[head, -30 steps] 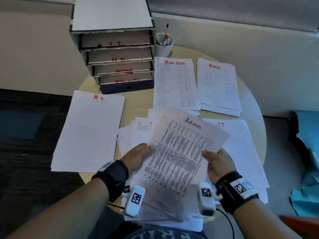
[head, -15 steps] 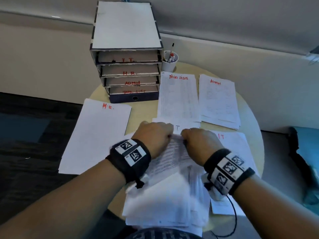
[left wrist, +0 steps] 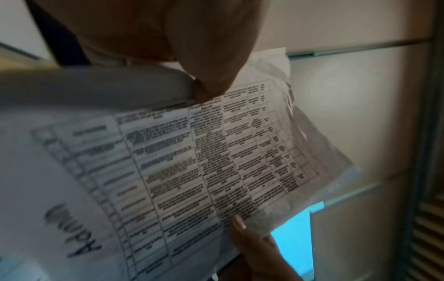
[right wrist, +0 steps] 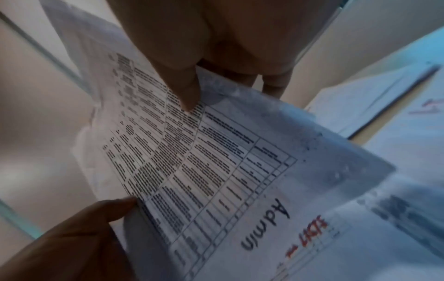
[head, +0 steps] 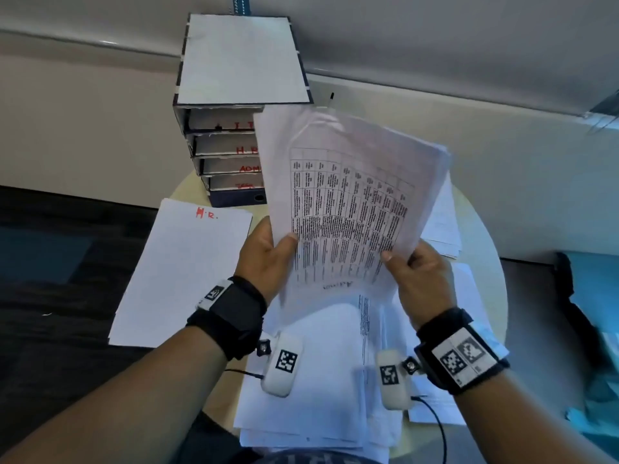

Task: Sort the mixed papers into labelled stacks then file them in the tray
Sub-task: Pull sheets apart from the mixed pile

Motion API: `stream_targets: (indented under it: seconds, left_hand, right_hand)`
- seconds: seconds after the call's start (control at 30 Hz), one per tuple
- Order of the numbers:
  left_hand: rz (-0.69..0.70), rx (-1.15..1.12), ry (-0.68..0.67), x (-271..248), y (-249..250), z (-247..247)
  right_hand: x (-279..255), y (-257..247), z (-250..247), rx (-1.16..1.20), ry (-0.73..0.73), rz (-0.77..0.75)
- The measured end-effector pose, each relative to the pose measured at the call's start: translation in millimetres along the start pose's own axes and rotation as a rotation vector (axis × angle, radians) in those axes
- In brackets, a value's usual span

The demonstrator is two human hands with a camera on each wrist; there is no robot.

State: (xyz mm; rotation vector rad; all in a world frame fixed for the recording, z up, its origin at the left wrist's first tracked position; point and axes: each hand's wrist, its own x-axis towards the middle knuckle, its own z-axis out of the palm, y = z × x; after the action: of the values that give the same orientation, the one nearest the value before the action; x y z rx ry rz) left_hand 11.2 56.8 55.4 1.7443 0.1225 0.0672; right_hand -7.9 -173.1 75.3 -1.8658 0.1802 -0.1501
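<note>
H.R. stack flat at left. Left hand and right hand pinching the Admin sheet by its side edges, raised, label end nearest, probably turned for the Admin stack or tray.

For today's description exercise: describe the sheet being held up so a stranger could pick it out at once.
Start at the labelled filing tray on the round table. In front of it, both hands, left hand and right hand, lift one sheet. Unlike its neighbours, it carries a dense printed table, with "Admin" handwritten in black.
</note>
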Motion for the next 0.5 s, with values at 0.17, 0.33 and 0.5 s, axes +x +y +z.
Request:
stream_targets:
  seconds: [0.17, 0.33, 0.5]
  left_hand:
    - [0.158, 0.109, 0.077, -10, -9, -5]
    - [0.057, 0.085, 0.085, -19, -34, -6]
    - [0.03, 0.141, 0.039, -16, -47, 2]
  right_hand:
    - [-11, 10, 18, 0.141, 0.076, 0.094]
    - [-17, 21, 23, 0.116, 0.052, 0.135]
    - [-15, 22, 29, 0.093, 0.059, 0.189]
